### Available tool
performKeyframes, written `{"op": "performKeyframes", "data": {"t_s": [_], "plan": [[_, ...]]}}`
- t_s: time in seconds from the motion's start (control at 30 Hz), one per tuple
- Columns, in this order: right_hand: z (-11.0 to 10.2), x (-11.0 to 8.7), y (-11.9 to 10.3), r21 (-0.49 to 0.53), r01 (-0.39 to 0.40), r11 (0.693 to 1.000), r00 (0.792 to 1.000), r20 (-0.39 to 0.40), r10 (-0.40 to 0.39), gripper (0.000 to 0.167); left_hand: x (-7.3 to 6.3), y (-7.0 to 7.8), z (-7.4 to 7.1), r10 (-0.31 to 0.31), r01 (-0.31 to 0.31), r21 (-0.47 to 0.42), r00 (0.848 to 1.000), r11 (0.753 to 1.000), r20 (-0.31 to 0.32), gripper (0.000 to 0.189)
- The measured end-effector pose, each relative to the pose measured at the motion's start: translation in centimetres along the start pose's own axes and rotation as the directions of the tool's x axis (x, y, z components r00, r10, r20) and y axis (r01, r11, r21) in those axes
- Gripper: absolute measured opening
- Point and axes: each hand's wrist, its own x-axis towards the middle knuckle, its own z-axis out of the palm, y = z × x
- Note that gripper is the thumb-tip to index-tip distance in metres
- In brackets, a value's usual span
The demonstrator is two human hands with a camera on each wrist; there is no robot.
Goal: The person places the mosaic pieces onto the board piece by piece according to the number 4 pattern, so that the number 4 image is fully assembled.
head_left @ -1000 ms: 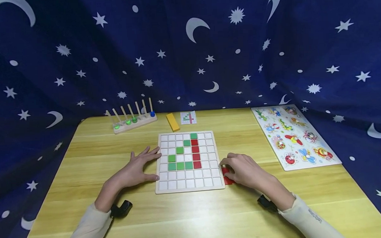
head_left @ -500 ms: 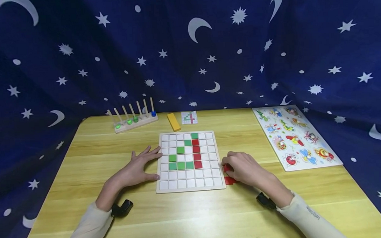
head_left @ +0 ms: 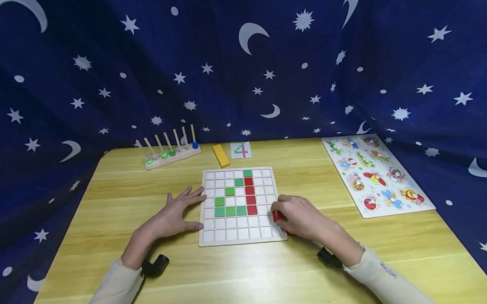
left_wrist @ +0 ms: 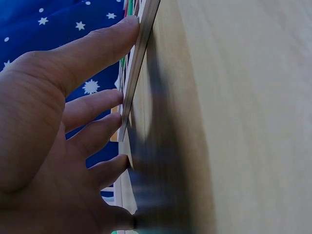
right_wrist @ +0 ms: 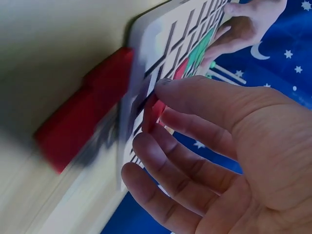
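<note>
A white grid board (head_left: 221,235) lies mid-table, with green tiles (head_left: 230,191) in a stepped diagonal and a row, and red tiles (head_left: 250,200) in a column. My left hand (head_left: 171,217) is spread, its thumb and some fingertips touching the board's left edge. Over the right edge, my right hand (head_left: 300,216) pinches a red square tile (right_wrist: 154,113) between thumb and fingers. More red tiles (right_wrist: 92,107) lie on the table beside that edge, mostly hidden by the hand in the head view.
Behind the board are a yellow block (head_left: 221,156), a small pattern card (head_left: 241,150) and a peg stand (head_left: 173,158) with green and blue beads. An insect puzzle board (head_left: 373,174) lies at the right. A starry blue cloth (head_left: 224,58) hangs behind the table.
My right hand has lifted a red tile from beside the board and moved left with it over the board's right edge. The left hand stays in place.
</note>
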Motion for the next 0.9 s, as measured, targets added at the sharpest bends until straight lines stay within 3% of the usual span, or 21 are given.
{"op": "performKeyframes", "data": {"t_s": [0.47, 0.9], "plan": [[1.1, 2.5, -2.9, -0.004, 0.086, 0.996, 0.996, 0.004, -0.086, 0.015, 0.0, -0.3, 0.2, 0.002, -0.002, -0.003, 1.0, 1.0, 0.006, 0.08], [2.0, 3.6, -3.7, -0.059, 0.114, 0.992, 0.994, 0.003, -0.114, 0.012, 0.0, -0.2, 0.0, 0.013, -0.013, 0.007, 1.0, 1.0, -0.004, 0.08]]}}
